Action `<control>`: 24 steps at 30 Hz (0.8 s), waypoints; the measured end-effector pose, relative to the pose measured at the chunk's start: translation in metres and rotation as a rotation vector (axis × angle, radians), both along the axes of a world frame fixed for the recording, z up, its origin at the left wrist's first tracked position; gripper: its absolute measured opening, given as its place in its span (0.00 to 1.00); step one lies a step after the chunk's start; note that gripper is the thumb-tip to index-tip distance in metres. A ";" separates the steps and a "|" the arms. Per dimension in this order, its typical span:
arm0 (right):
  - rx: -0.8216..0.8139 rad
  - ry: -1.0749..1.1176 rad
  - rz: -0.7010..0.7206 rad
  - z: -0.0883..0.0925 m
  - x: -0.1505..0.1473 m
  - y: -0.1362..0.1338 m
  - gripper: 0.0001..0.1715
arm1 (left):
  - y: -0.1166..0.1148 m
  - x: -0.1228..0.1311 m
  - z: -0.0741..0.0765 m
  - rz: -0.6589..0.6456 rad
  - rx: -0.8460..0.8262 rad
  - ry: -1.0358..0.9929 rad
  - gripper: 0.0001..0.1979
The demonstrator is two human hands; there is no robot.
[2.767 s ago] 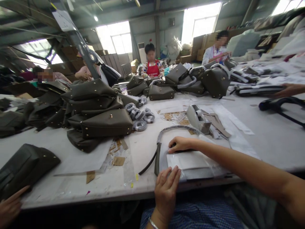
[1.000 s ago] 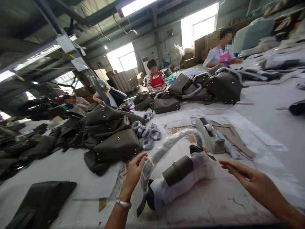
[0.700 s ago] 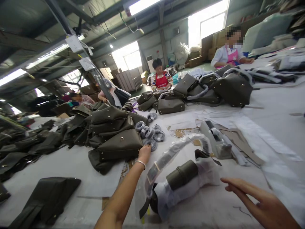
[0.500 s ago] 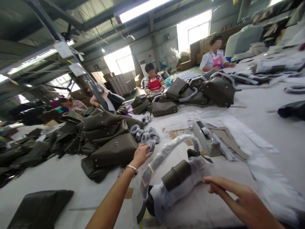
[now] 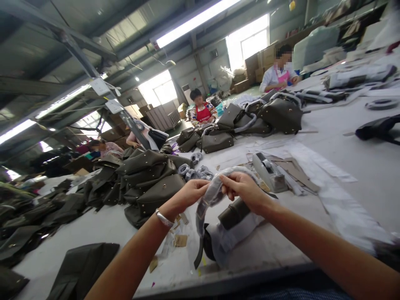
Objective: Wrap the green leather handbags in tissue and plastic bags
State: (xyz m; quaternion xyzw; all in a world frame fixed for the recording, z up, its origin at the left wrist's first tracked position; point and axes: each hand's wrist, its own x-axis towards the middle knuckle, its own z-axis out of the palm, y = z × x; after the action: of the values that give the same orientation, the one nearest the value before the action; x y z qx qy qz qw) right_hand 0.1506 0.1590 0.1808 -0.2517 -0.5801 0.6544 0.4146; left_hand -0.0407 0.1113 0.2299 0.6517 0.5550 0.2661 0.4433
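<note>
My left hand [image 5: 197, 192] pinches the left side of a rolled-up strap [image 5: 215, 196] in cloudy plastic wrap. From the other side my right hand [image 5: 243, 189] closes its thumb and fingers on the same roll. The roll overlaps the wrapped, arched handle [image 5: 201, 210] of an olive-green handbag [image 5: 234, 214], so where one ends is hard to see. Below my hands the bag lies on the table, partly covered in whitish wrapping, with a dark strap end [image 5: 199, 252] hanging at its left.
Olive bags [image 5: 150, 175] are heaped at the left, beside more rolled straps [image 5: 196, 171]. A grey tape dispenser [image 5: 270, 173] stands behind my right hand, near cardboard scraps and white sheets [image 5: 340, 200]. Across the table, people work, one in a red apron [image 5: 203, 114].
My left hand has brought a rolled strap from the pile toward the bag. My right hand has moved up and left from the bag's wrapping to meet it. The view has shifted slightly.
</note>
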 end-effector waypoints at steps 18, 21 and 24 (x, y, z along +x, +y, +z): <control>-0.105 0.034 -0.037 0.010 0.003 -0.005 0.23 | -0.023 0.017 -0.023 0.218 -0.138 -0.475 0.25; -0.111 0.063 -0.035 0.008 0.002 -0.009 0.24 | -0.027 0.020 -0.018 0.152 -0.120 -0.420 0.23; -0.070 0.152 -0.032 -0.005 0.006 -0.018 0.25 | -0.033 0.024 -0.011 0.122 -0.112 -0.425 0.24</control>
State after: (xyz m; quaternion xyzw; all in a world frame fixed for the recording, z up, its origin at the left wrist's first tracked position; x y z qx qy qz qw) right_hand 0.1564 0.1408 0.1761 -0.2248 -0.5195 0.6850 0.4587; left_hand -0.0171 0.0779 0.2192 0.5207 0.5014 0.3925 0.5687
